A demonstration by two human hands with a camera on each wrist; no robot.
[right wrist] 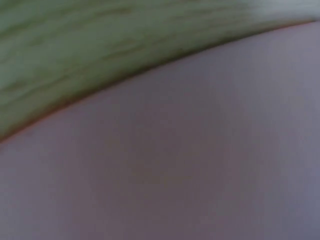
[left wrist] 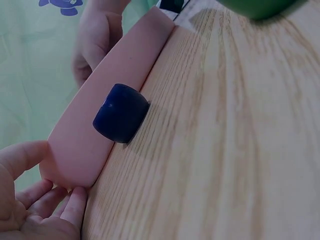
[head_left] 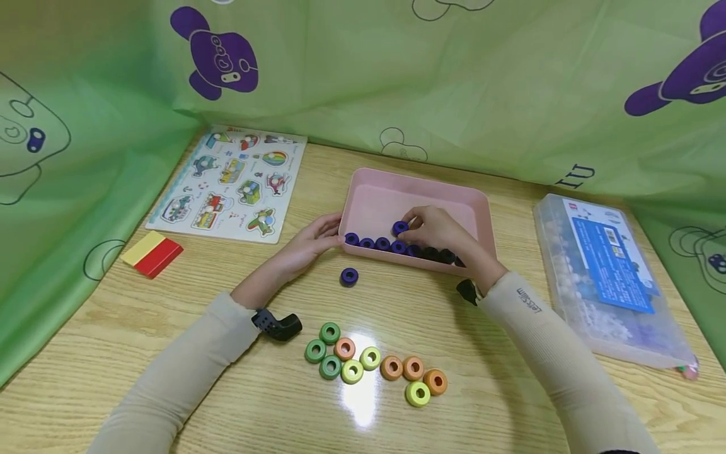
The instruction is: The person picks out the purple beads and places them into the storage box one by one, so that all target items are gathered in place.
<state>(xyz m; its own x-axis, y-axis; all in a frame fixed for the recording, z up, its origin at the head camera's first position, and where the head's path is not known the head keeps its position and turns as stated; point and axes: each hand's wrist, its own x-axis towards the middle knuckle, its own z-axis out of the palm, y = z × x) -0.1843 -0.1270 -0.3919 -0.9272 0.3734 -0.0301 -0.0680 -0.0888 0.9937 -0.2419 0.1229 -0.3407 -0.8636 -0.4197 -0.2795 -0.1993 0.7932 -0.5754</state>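
In the head view, a shallow pink tray (head_left: 420, 184) has a row of dark blue and blackish ring-shaped beads (head_left: 382, 244) along its near wall. My right hand (head_left: 437, 228) reaches into it and pinches a dark blue bead (head_left: 400, 227) between thumb and fingertips, just above the row. With thumb and fingers around the tray's near left corner, my left hand (head_left: 311, 244) holds it; the left wrist view shows these fingers (left wrist: 75, 207) against the pink wall. Another dark blue bead (head_left: 349, 277) lies on the table in front of the tray. Blurred skin fills most of the right wrist view.
Green beads (head_left: 315, 351), orange beads (head_left: 413, 368) and yellow beads (head_left: 352, 372) lie nearer me. A picture puzzle board (head_left: 227, 180) is back left, beside a yellow and red block (head_left: 152, 253). On the right lies a clear plastic case (head_left: 601, 277). A green curtain (head_left: 340, 75) hangs behind.
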